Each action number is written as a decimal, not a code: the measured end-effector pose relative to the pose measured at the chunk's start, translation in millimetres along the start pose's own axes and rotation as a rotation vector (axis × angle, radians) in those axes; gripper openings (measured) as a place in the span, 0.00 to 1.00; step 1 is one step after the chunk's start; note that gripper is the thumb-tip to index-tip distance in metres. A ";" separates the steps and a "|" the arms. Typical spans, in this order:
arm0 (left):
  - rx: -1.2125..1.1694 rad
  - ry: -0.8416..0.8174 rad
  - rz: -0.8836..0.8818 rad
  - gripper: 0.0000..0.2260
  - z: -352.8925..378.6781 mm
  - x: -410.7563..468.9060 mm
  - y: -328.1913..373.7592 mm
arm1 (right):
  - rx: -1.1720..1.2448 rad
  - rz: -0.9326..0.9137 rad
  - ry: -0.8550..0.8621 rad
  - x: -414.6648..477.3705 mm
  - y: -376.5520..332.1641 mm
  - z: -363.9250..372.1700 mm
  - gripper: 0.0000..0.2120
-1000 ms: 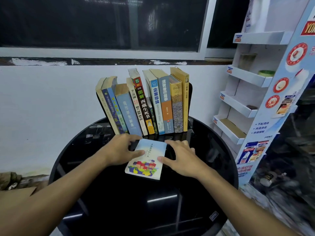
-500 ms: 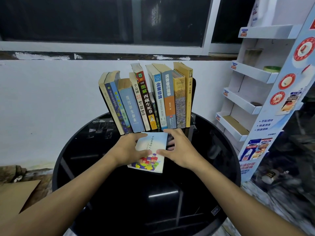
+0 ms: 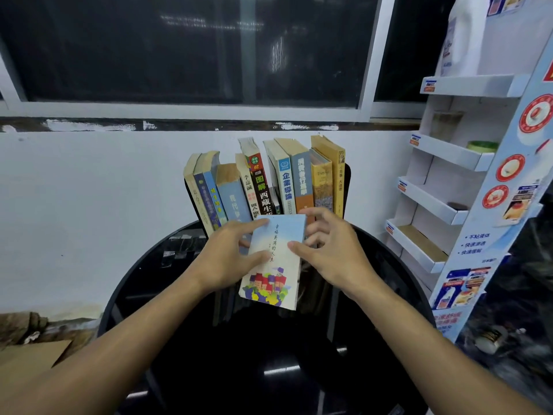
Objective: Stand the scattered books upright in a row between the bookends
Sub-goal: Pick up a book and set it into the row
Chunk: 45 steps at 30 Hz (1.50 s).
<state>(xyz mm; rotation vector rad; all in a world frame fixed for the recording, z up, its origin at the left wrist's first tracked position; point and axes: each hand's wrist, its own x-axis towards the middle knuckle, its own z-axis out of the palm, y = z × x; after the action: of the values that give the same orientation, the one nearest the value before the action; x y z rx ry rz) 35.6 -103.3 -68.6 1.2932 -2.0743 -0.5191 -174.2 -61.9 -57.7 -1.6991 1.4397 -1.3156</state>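
Head view: a thin book [image 3: 273,265] is held tilted just in front of the row [image 3: 263,181], pinched at its long edges by left hand [image 3: 227,259] and right hand [image 3: 332,253], thumbs on the cover. It is judged light and floppy; a grip near the spine is advised.

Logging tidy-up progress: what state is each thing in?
small book: held by both hands, tilted, not yet in the row.
left hand: fingers gripping the small book's left edge.
right hand: thumb and fingers pinching its right edge.
row of books: standing, spines out, left ones leaning.
bookend: upright at row's right end.
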 end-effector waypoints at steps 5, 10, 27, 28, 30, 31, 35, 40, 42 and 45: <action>0.105 0.270 0.175 0.23 -20.3 19.4 14.1 | -0.083 -0.136 0.091 -4.5 -12.0 -11.0 0.25; 0.281 0.444 0.243 0.22 -41.3 49.5 24.6 | -0.112 -0.207 0.140 -10.1 -12.7 -16.4 0.25; 0.488 0.429 0.160 0.19 -50.4 93.0 22.9 | -0.230 -0.322 0.183 4.8 -34.8 -12.0 0.26; 0.481 0.436 0.161 0.19 -50.4 92.9 21.4 | -0.242 -0.336 0.187 8.0 -37.5 -9.8 0.26; 0.460 0.451 0.164 0.20 -50.7 92.2 19.3 | -0.265 -0.363 0.193 13.7 -42.7 -5.6 0.25; 0.453 0.457 0.161 0.20 -51.3 91.8 18.8 | -0.278 -0.376 0.195 16.3 -45.0 -3.8 0.25; 0.444 0.473 0.147 0.19 -53.0 91.4 16.5 | -0.339 -0.423 0.201 25.8 -52.6 0.8 0.25; 0.432 0.494 0.131 0.18 -52.3 90.2 18.2 | -0.406 -0.472 0.225 39.3 -61.8 8.0 0.24; 0.422 0.495 0.126 0.18 -52.5 88.8 19.1 | -0.431 -0.491 0.225 45.3 -67.1 11.3 0.24; 0.409 0.493 0.122 0.17 -53.2 86.7 19.4 | -0.452 -0.507 0.226 55.6 -75.1 15.1 0.24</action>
<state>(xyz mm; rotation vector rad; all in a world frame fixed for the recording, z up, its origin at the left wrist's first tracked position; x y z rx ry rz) 32.2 -172.6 8.3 1.3362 -1.8658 0.2771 -132.6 -96.3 20.1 -2.3950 1.5820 -1.5646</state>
